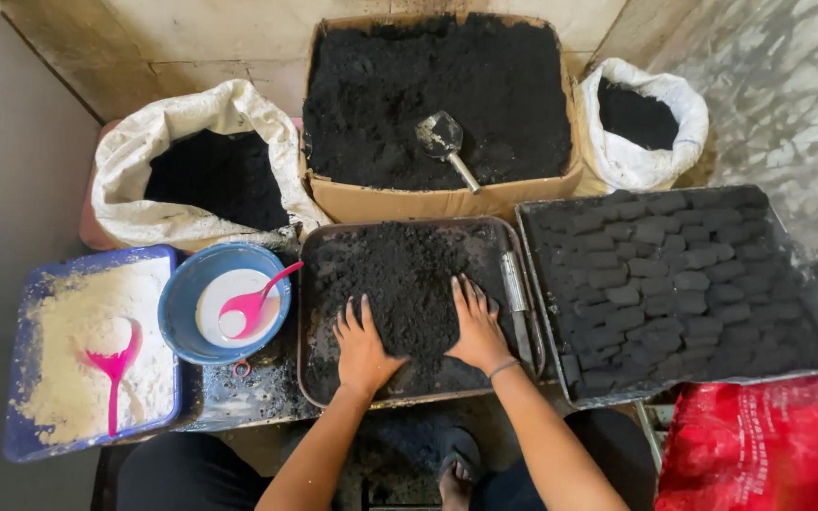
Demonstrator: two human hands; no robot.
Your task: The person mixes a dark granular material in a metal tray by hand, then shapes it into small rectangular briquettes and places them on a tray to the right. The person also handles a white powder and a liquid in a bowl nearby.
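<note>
Left hand (364, 343) and right hand (477, 326), fingers spread flat, press black powder in the dark rectangular metal tray (308, 312); powder may spill over its rim.

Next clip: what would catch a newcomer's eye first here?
Both bare hands, the left hand and right hand, press flat with fingers spread into black powder heaped in a metal tray at centre. To the right, a second tray holds rows of dark pressed blocks. On the left, a pink spoon in a blue bowl stands out against all the black.
</note>
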